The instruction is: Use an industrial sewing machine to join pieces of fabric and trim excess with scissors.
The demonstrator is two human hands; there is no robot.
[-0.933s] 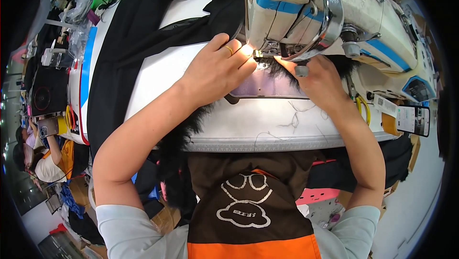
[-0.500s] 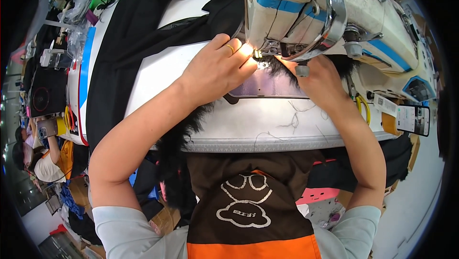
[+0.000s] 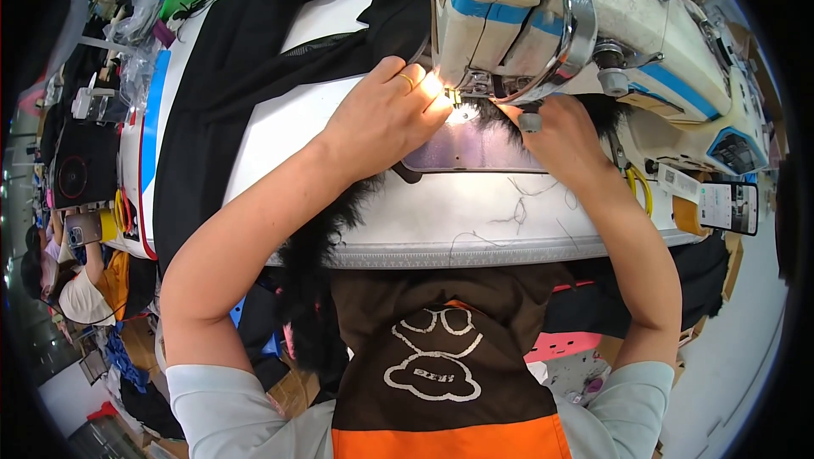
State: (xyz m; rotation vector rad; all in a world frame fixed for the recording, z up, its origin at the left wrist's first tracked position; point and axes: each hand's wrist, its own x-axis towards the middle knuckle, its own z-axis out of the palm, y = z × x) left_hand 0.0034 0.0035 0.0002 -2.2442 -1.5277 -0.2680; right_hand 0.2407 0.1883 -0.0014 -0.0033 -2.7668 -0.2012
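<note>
A white sewing machine (image 3: 482, 10) with blue stripes stands over the table, its lamp shining at the needle area. Just left of the needle, my left hand (image 3: 381, 116) has its fingers bent and closed, a ring on one of them. Black fluffy fur trim (image 3: 318, 277) comes out below that hand and hangs over the table's front edge. My right hand (image 3: 561, 135) is closed on the fur right of the needle, partly behind the machine head. More black fur (image 3: 606, 111) lies beyond its wrist. The fingertips and the stitching spot are mostly hidden.
Black fabric (image 3: 212, 94) spreads over the table's left side. A ruler strip (image 3: 475, 254) runs along the front edge, with loose threads (image 3: 521, 200) behind it. Yellow-handled scissors (image 3: 642, 190) and a phone (image 3: 729, 207) are at right. Another person (image 3: 85, 289) sits far left.
The machine and the items at right appear slightly farther left in the picture. Both hands keep nearly the same place and grip by the needle.
</note>
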